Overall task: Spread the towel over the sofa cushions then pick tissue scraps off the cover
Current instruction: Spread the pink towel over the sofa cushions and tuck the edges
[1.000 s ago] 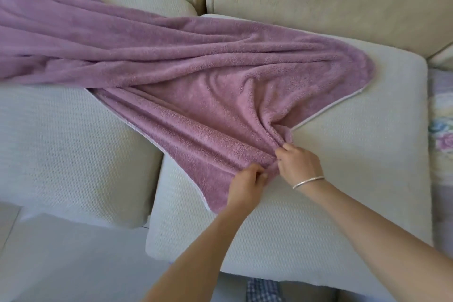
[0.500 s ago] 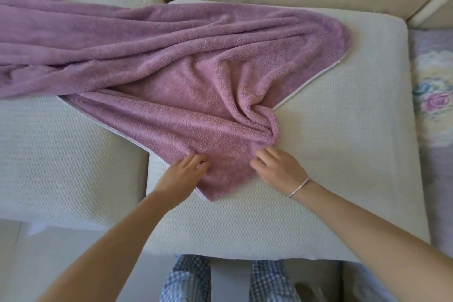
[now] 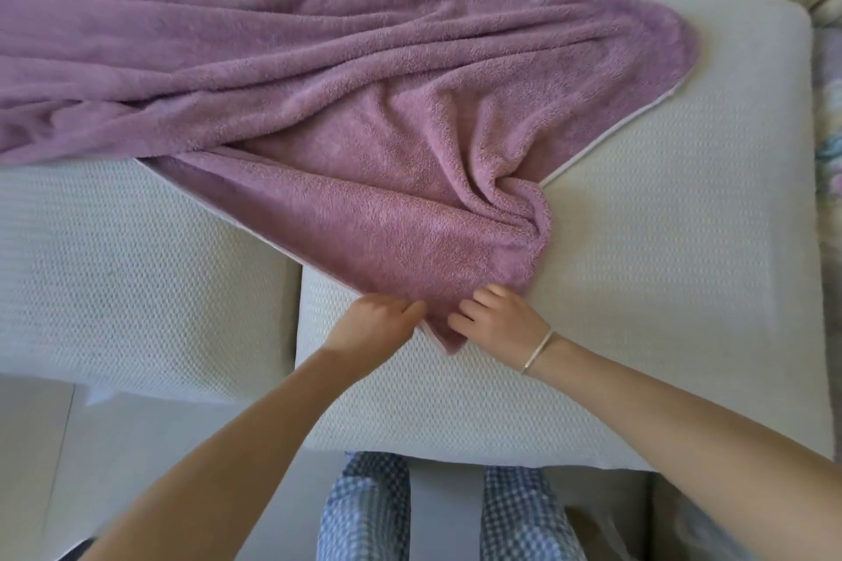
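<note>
Change, left hand: half a second ago the left hand [image 3: 378, 323] lay flat with its fingers on the towel's near-left edge; now it sits closer to the corner, fingers curled against the hem just left of the tip.
Change, towel: the towel [image 3: 364, 141] lies as bunched as before, with its near corner pointing at the person and the twisted fold [image 3: 524, 214] on the right not yet undone.
Change, right hand: the right hand [image 3: 496, 319] has slid in from the right edge to the corner tip, so both hands now flank the same point.
Meaning for the task: judging by this, the spreading step is in hand and far from done; no tissue scraps show on the cover.
Left cushion: the left seat cushion [image 3: 136, 278] is bare in front, with only rumpled towel across its back part.
Left hand state: fingers bent and close together; whether they pinch the hem I cannot tell.
Towel versus hands: the corner tip lies between the two hands, touching both, on the right seat cushion [image 3: 660, 287].
Right hand state: fingers loosely curled, tips resting on the pile; a grip is not clear. A bracelet [image 3: 537, 351] sits on that wrist.
</note>
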`<state>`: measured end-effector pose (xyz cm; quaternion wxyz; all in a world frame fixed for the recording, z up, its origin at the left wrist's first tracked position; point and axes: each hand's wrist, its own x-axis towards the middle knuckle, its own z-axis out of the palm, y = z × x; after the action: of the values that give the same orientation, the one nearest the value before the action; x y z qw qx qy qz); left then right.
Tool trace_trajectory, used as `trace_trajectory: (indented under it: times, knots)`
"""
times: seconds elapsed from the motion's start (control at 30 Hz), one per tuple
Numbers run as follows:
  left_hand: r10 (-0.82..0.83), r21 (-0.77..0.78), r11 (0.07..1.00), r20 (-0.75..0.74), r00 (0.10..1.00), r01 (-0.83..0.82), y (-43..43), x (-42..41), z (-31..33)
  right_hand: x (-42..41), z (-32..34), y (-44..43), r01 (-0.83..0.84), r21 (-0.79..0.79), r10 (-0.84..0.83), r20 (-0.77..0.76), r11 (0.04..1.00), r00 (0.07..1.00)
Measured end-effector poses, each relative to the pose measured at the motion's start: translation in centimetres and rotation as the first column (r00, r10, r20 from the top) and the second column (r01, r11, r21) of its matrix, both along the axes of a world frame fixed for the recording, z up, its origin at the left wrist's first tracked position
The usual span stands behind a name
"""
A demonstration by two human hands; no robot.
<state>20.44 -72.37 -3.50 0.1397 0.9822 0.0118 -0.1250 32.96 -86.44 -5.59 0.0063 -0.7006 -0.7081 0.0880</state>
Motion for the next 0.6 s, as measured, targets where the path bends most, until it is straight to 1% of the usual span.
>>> trace_trajectory:
  times: [0.07,0.13,0.23,0.3,0.33,0.37,0.4,0.5,0.6]
  knots:
    - [0.051,0.01,0.999,-0.034,0.998,-0.05,-1.2,0.1,0.3,1.0,0.7,-1.0,-0.027,-0.01,0.027,-0.012,1.0,1.0]
    - [0.054,0.018,0.998,-0.055,0.997,-0.054,-2.8,1.0,0.7,2.1,1.4,-2.2,-0.033,-0.05,0.033,0.003,0.998,0.999]
    - [0.083,-0.022,0.996,-0.119,0.989,-0.086,-5.4,3.2,1.1,3.8,2.2,-4.7,-0.011,-0.11,0.016,0.04,0.994,0.999]
    - [0.1,-0.075,0.991,-0.102,0.99,-0.108,-7.1,4.7,1.1,5.1,2.7,-6.3,0.004,-0.114,0.005,0.08,0.994,0.997]
    - [0.106,-0.114,0.986,-0.129,0.986,-0.121,-8.3,5.4,0.8,5.7,2.9,-7.2,0.013,-0.128,-0.002,0.087,0.992,0.996]
    - [0.095,-0.113,0.987,-0.184,0.978,-0.117,-9.4,6.1,0.5,6.3,3.1,-8.3,0.017,-0.139,-0.005,0.086,0.99,0.996]
    - [0.081,-0.109,0.988,-0.202,0.976,-0.105,-10.5,6.5,0.2,6.8,3.2,-9.3,0.024,-0.155,-0.012,0.078,0.988,0.997]
    - [0.104,-0.127,0.983,-0.213,0.971,-0.133,-14.3,8.1,0.0,8.5,3.9,-12.7,0.05,-0.204,-0.033,0.085,0.978,0.996]
    - [0.11,-0.207,0.967,-0.188,0.976,-0.149,-18.9,9.5,0.3,10.3,4.5,-16.9,0.056,-0.243,-0.032,0.101,0.968,0.994]
